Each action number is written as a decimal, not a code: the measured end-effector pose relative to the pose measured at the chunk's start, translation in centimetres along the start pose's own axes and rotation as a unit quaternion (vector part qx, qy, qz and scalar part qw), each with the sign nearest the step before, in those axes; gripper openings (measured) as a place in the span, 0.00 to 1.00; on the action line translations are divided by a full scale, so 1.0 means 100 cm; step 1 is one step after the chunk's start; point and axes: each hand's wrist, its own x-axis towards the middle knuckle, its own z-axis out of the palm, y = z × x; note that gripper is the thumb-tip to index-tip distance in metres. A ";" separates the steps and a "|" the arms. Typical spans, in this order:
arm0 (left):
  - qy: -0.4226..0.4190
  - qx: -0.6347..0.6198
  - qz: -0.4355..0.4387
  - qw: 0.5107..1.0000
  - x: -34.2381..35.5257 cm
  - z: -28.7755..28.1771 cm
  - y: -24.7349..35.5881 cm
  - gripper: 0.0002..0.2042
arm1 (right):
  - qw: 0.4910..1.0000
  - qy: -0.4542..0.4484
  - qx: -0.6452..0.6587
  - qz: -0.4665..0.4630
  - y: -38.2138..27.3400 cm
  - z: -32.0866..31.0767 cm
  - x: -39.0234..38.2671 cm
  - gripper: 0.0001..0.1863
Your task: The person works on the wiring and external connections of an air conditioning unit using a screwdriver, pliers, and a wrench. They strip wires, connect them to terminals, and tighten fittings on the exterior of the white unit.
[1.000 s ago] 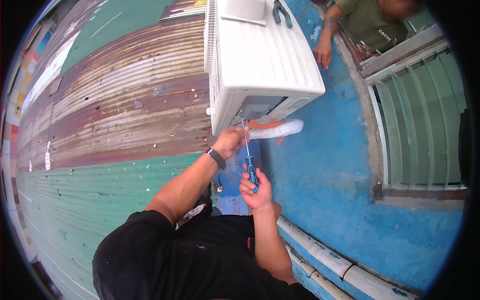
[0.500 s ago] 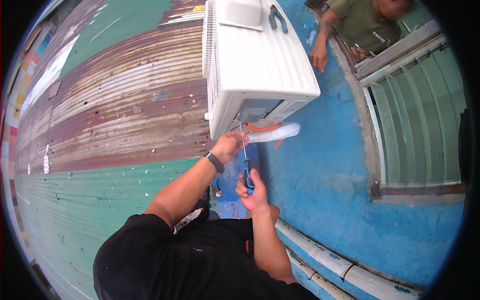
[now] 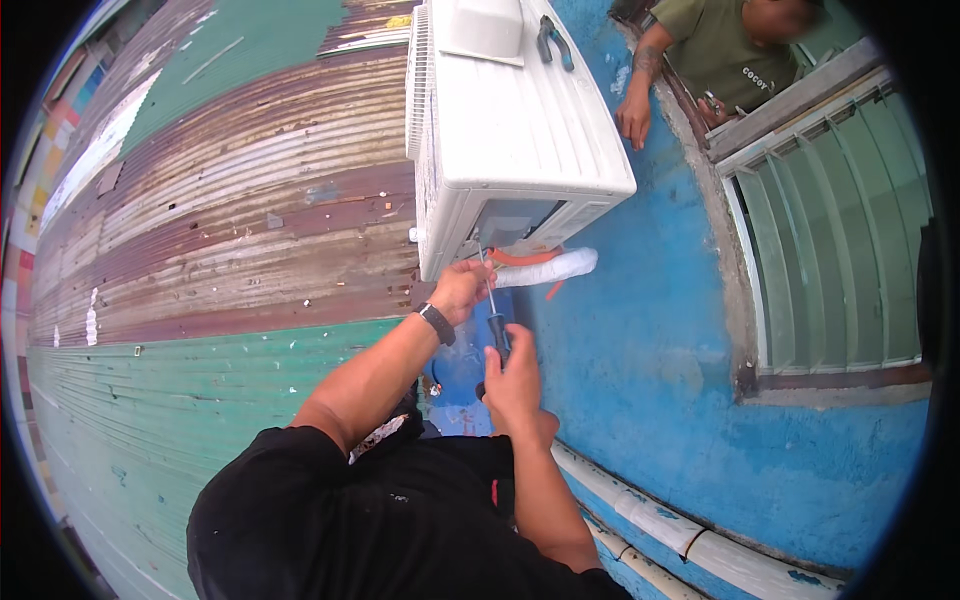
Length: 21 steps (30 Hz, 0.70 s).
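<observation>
I have my right hand [image 3: 516,390] gripping the screwdriver [image 3: 497,326]. My left hand [image 3: 460,290] has its fingers pinched round the shaft [image 3: 491,300], beside the air conditioner [image 3: 535,125].

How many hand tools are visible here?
2: a screwdriver in the right hand, and pliers on the white unit. The co-worker may hold another, too small to tell.

White capital lettering [image 3: 758,78] (one short word, set aslant) stands on a co-worker's olive-green shirt [image 3: 720,45]; a pale mark [image 3: 398,497] on the black shirt [image 3: 320,525] is too small to read.
</observation>
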 end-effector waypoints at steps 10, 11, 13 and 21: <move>-0.025 0.002 -0.027 0.999 -0.004 -0.014 -0.001 0.09 | 0.783 -0.091 0.541 0.293 -0.012 -0.002 0.009 0.14; -0.026 0.004 -0.026 0.999 -0.004 -0.013 -0.002 0.09 | 0.924 -0.105 0.306 0.205 -0.010 0.001 0.005 0.16; -0.019 0.008 -0.012 1.000 -0.004 -0.011 -0.006 0.08 | 0.995 -0.032 0.078 0.045 -0.005 0.007 0.000 0.16; -0.006 0.006 0.003 1.000 -0.005 -0.008 -0.006 0.06 | 0.640 -0.146 0.676 0.335 0.009 0.005 0.008 0.17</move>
